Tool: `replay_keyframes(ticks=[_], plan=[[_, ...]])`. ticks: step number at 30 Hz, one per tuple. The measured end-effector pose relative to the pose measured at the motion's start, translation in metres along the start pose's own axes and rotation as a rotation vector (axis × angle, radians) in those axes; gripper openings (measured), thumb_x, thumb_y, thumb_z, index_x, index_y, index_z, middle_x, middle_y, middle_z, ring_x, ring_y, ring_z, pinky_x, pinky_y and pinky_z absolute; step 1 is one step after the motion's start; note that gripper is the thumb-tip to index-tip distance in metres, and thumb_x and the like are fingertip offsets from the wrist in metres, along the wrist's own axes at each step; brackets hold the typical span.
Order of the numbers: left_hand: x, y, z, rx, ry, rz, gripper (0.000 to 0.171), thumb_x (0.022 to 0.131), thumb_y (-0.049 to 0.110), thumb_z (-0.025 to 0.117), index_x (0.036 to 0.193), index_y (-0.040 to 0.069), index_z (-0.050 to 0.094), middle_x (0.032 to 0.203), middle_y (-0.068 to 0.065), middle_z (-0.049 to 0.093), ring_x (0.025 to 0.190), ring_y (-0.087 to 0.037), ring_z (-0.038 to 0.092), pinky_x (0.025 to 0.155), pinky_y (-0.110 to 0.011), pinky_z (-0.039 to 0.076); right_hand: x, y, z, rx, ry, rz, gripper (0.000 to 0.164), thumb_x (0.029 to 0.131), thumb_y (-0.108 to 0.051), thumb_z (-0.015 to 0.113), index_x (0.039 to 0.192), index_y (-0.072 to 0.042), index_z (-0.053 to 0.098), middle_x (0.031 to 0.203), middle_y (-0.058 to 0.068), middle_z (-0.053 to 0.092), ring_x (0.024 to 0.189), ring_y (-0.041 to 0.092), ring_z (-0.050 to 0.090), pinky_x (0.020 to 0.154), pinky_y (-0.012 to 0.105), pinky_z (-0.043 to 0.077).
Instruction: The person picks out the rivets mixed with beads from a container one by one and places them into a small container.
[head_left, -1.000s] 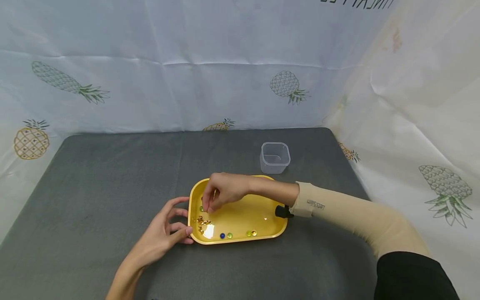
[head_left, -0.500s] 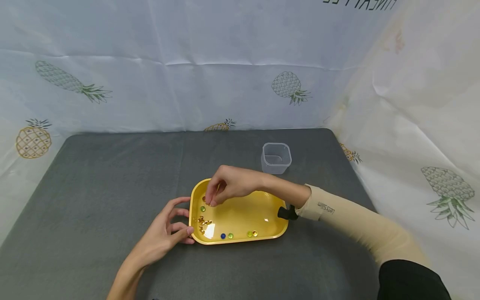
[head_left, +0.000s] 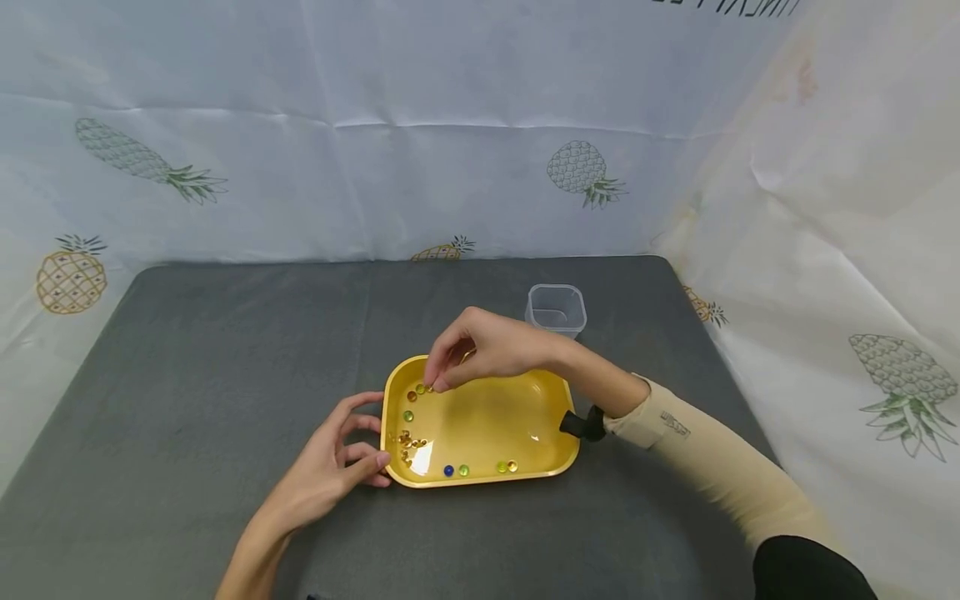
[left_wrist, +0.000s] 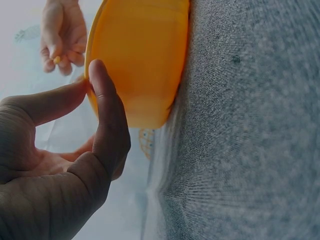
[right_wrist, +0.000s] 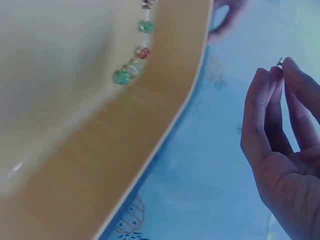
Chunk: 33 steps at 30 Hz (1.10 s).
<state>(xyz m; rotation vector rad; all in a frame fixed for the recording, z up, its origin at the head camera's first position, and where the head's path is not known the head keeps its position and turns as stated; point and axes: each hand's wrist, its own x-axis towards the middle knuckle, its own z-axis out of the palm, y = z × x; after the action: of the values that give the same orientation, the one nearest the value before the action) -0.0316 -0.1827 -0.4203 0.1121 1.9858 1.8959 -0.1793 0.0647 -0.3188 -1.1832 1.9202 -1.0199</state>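
A yellow tray [head_left: 502,421] lies on the dark grey table, with several glass marbles and small gold pieces [head_left: 406,442] along its left end. My left hand [head_left: 318,475] grips the tray's left rim between thumb and fingers, also seen close in the left wrist view. Above the tray's far left part, my right hand [head_left: 498,346] pinches a small gold bead [left_wrist: 57,59] between thumb and fingertips; its exact shape is too small to tell. Close by the fingertips lie a yellow-green marble [head_left: 420,389] and a brownish one [head_left: 412,397]. Below them is a green marble [head_left: 408,416].
A clear plastic box [head_left: 556,307] stands behind the tray, partly covered by the right hand. Along the tray's near side lie a blue marble [head_left: 448,471] and several green and yellow ones. A pineapple-print cloth [head_left: 450,167] hangs behind the table.
My right hand has lifted and moved back and to the right from the tray's left end, uncovering marbles there. The left hand keeps its grip on the rim.
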Motion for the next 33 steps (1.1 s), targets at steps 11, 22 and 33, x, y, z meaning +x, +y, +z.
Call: replay_keyframes(ticks=[11,22,33], plan=[[0.002,0.002,0.002,0.030,0.009,-0.012,0.074,0.088,0.004,0.067,0.146,0.025,0.025,0.125,-0.026,0.041,0.081,-0.025,0.071,0.070,-0.042,0.061,-0.019,-0.004,-0.014,0.072,0.124,-0.023,0.013,0.085,-0.018,0.074,0.098,-0.017,0.074,0.095,0.000,0.073,0.087,0.017,0.070,0.085,0.032,0.059],[0.001,0.005,0.002,0.082,0.030,-0.009,0.075,0.088,0.006,0.069,0.146,0.025,0.026,0.124,-0.026,0.044,0.081,-0.036,0.069,0.065,-0.043,0.060,-0.039,0.006,-0.022,0.094,0.256,-0.050,0.014,0.085,-0.018,0.074,0.099,-0.016,0.075,0.096,0.001,0.073,0.086,0.019,0.069,0.082,0.035,0.060],[0.001,0.005,0.002,0.114,0.047,-0.022,0.075,0.087,0.007,0.070,0.145,0.026,0.026,0.123,-0.024,0.045,0.078,-0.033,0.069,0.060,-0.039,0.059,-0.066,0.014,-0.034,0.160,0.447,-0.031,0.015,0.085,-0.014,0.074,0.100,-0.013,0.074,0.100,0.007,0.072,0.089,0.026,0.067,0.083,0.037,0.059]])
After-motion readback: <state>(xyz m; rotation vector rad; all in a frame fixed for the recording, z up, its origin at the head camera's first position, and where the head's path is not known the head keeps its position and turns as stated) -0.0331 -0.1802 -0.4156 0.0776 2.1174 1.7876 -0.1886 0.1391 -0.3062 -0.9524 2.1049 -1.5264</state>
